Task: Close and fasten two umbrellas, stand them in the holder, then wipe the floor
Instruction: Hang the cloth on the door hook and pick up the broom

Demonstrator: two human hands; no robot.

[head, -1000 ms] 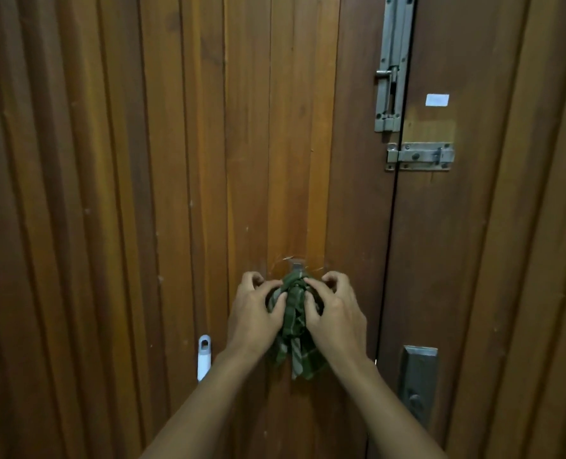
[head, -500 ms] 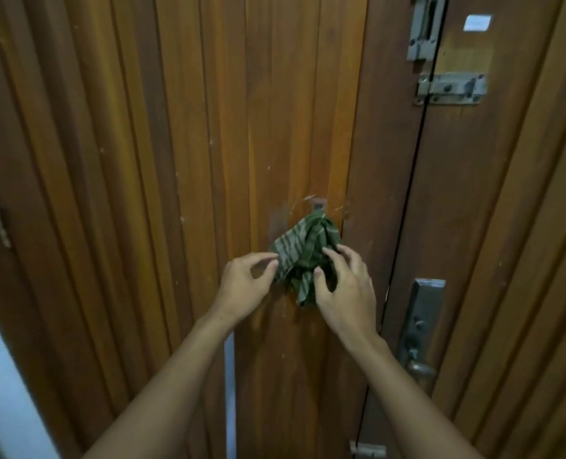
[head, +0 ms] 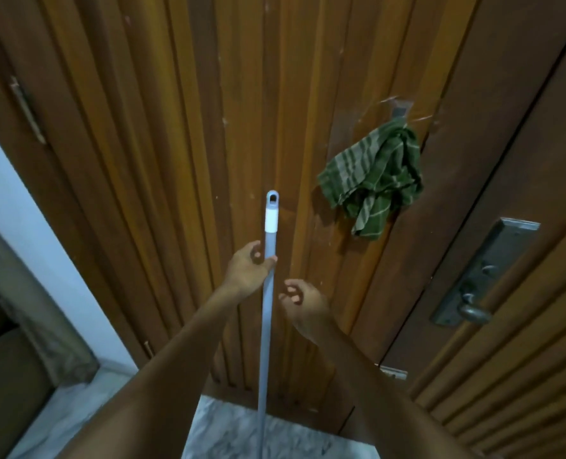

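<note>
1. Pole (head: pixel 267 309), pale grey with a white cap (head: pixel 271 217) on top, stands nearly upright in front of the wooden door (head: pixel 142 160). Its lower end runs down over the marble floor (head: pixel 228 432) at six o'clock and out of view.
2. My left hand (head: pixel 250 268) grips the pole just below the cap, thumb curled across its front and fingers (head: pixel 253 249) wrapped behind.
3. My right hand (head: pixel 303 304) sits at four o'clock from the left one, just beside the pole, fingers loosely curled and holding nothing.
4. A green striped cloth (head: pixel 374 173) hangs bunched from a hook (head: pixel 400 111) on the door at two o'clock, well apart from both hands.
5. A metal door handle (head: pixel 473 313) is at three o'clock.
</note>
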